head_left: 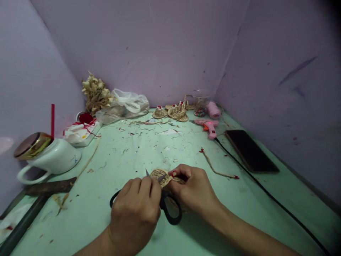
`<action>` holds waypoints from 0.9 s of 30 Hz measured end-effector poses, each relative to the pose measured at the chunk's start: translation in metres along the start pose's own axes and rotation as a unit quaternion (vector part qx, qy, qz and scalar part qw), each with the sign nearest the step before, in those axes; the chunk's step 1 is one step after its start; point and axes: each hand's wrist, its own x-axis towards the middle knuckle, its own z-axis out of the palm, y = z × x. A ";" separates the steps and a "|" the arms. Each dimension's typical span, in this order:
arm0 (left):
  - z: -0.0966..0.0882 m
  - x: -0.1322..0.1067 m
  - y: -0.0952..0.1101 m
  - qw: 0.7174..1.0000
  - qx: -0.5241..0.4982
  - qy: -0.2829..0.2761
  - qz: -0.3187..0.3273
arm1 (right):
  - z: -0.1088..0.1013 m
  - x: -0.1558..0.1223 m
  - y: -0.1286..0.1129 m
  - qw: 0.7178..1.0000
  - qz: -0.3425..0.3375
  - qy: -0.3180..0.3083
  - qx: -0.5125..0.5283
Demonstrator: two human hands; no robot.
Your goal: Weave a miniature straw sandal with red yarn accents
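Observation:
My left hand (135, 209) is closed round black-handled scissors (170, 211), whose blades point up at a small woven straw piece (160, 176). My right hand (193, 190) pinches that straw piece from the right, fingers curled over it, with a bit of red showing at the fingertips. Both hands rest low on the green table (128, 149), close together near its front middle.
A white mug with a gold lid (45, 154) lies at left, beside a dark tool (39, 192). A pink glue gun (207, 126) with a black cable and a phone (250, 151) sit at right. Finished straw pieces (174, 112), a plastic bag (125, 105) and dried husks (96, 92) line the back.

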 end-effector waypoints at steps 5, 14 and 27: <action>0.002 0.003 0.000 1.000 -0.014 0.015 0.004 | 0.000 -0.001 -0.002 1.000 0.017 -0.004 0.019; 0.009 0.008 0.004 1.000 -0.007 0.019 0.008 | -0.002 -0.002 -0.008 0.998 0.033 -0.024 0.044; 0.017 -0.005 -0.004 0.996 -0.084 0.015 -0.002 | -0.006 0.002 -0.007 0.997 0.060 -0.046 0.023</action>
